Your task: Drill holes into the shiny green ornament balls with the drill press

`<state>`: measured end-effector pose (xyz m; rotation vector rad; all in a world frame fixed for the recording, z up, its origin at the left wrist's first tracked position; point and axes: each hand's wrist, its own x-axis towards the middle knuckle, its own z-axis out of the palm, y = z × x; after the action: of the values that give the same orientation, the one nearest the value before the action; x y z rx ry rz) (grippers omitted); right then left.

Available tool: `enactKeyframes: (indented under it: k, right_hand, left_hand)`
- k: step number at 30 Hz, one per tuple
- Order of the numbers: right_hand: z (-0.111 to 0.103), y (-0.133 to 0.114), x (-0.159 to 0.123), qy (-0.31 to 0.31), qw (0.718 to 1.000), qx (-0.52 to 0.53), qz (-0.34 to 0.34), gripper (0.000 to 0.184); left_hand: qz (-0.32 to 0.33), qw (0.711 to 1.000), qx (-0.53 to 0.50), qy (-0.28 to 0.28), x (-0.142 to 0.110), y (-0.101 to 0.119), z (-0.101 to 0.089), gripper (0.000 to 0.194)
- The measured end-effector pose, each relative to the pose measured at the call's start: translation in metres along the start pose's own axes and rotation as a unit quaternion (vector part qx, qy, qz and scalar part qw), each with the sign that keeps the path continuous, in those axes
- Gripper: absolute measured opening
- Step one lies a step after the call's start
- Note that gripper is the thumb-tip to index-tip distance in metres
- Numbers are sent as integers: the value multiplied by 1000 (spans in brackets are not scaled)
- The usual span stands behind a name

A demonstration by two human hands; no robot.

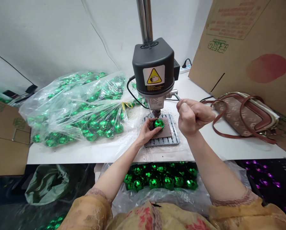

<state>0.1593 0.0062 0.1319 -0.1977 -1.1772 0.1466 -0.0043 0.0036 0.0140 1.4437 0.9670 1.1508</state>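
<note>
My left hand [148,130] is closed around one side of a shiny green faceted ball [159,124]. The ball rests on a brown board [165,131] over the ribbed metal base [175,139] of a bench drill press [153,68], right beneath its chuck [156,113]. Raised to the right of the machine, my right hand [193,115] is wrapped round the end of the drill press lever [176,95]. Most of the lever's end is hidden inside that fist.
A clear plastic bag [73,105] of green balls lies at left on the white table [61,156]. More green balls [168,182] sit in a plastic-lined container below the front edge. A brown handbag [246,113] and a large cardboard box [241,41] stand at right.
</note>
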Motion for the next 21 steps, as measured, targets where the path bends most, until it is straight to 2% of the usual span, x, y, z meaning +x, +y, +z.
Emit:
enactKeyframes:
  k: [2,4,7,10,12,17,21]
  right_hand:
    - [0,-3,0,-3,1000,-9,2,48]
    - [6,-7,8,22,999,-22,31,49]
    - [20,-12,37,64,988,-49,135,48]
    - [33,-11,69,53,970,-70,229,46]
    - [37,-9,82,42,961,-75,262,45]
    - [37,-9,87,30,954,-91,283,43]
    - [37,-10,85,30,955,-102,278,42]
  left_hand:
    - [1,1000,6,3,0,1,0,52]
    - [3,1000,3,3,0,2,1,51]
    - [9,1000,7,18,0,5,3,51]
    - [21,996,45,67,-3,10,7,51]
    - [39,991,77,104,-9,13,9,49]
    - [76,976,142,149,-29,14,7,50]
    - [100,973,164,128,-48,15,0,51]
